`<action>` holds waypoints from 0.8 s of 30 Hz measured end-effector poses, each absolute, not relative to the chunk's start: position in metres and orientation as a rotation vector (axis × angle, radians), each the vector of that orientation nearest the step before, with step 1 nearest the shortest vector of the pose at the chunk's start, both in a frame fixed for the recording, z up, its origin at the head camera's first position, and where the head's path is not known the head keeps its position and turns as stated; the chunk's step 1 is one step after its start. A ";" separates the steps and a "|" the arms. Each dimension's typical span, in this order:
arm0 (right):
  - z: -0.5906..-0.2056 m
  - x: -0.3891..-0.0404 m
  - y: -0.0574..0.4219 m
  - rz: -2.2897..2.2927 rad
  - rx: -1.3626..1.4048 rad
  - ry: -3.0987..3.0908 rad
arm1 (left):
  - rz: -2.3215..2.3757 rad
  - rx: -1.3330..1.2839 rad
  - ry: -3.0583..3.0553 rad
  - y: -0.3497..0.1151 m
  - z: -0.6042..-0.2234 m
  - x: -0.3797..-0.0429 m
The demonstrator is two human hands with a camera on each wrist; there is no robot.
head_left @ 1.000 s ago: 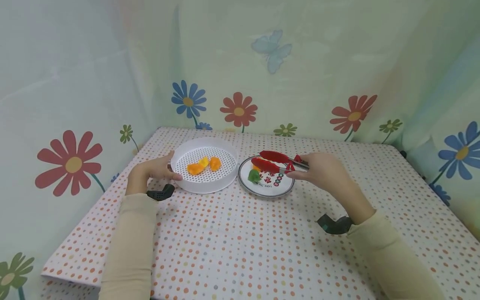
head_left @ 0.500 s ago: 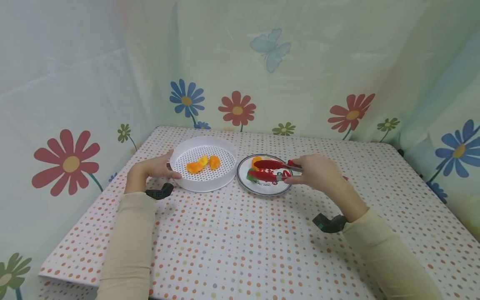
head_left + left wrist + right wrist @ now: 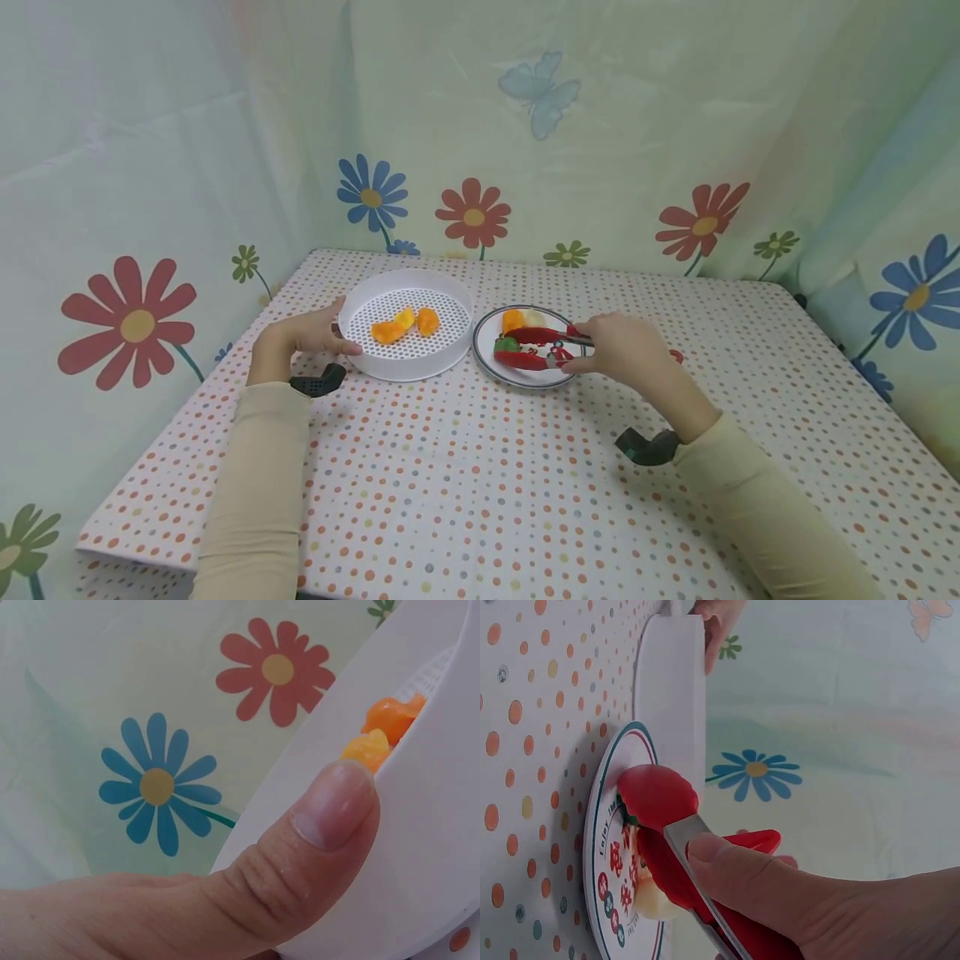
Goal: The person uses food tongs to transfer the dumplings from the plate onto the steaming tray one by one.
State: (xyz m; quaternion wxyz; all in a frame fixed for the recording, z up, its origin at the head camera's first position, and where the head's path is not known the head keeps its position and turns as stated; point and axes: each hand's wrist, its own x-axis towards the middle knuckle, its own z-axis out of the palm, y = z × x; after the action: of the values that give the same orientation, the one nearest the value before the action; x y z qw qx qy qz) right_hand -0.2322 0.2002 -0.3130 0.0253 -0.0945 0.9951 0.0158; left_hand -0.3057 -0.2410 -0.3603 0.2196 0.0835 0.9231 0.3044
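Observation:
My left hand (image 3: 303,333) rests against the left side of a round white perforated steamer tray (image 3: 408,370), thumb pressing its outer wall. Inside lie two orange pieces (image 3: 428,322) and a yellow piece (image 3: 406,317), resembling toy food. With my right hand (image 3: 626,350) I grip red-tipped metal tongs (image 3: 660,795), low over a white plate (image 3: 528,384) with a dark rim. Between the tong heads sits a green piece (image 3: 507,344); whether they pinch it is unclear. Behind them on the plate are an orange piece (image 3: 513,320) and a pale piece (image 3: 654,900).
A polka-dot cloth (image 3: 450,492) covers the table. The plate stands close against the tray's right side. A flowered curtain (image 3: 622,125) hangs behind the table and along both sides.
My right hand has lowered the tongs and moved them left, from above the plate to around the green piece. My left hand stays at the tray.

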 end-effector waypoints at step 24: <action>-0.335 -0.271 0.269 -0.250 -0.433 2.943 | 0.832 0.218 2.558 -0.241 -0.360 -0.306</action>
State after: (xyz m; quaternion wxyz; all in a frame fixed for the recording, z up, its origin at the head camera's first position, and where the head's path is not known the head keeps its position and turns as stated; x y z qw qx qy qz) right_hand -0.2705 0.2691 -0.3348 0.0780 -0.1447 0.9829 -0.0835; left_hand -0.3057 -0.2413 -0.3597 0.2198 0.0789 0.9246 0.3009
